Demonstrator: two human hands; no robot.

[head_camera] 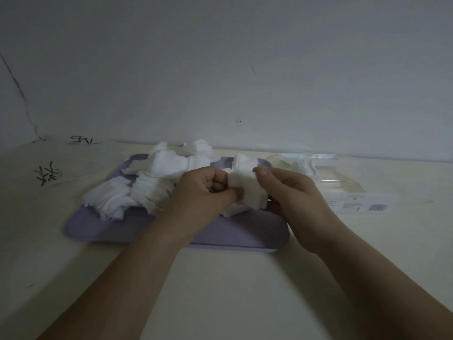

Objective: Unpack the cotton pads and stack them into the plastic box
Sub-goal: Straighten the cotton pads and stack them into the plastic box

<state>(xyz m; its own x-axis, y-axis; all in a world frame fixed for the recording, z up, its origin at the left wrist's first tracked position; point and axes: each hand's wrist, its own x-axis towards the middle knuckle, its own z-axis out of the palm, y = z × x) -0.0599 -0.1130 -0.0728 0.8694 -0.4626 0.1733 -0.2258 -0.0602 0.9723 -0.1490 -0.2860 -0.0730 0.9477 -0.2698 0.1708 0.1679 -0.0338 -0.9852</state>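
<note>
Two grips at work over a pale counter [220, 290]. A lavender tray [232, 234] sits on it, with the clear plastic box [338, 185] just beside its right edge and apparently a few pads already inside. Loose cotton pads [137, 190] are heaped over the tray's far and left parts. The left grip [203, 190] and right grip [291, 192] each pinch one small stack [247, 190] between them, above the tray. Judged: pads are light, soft and prone to fanning, so hold the stack by opposite edges with gentle pressure
</note>
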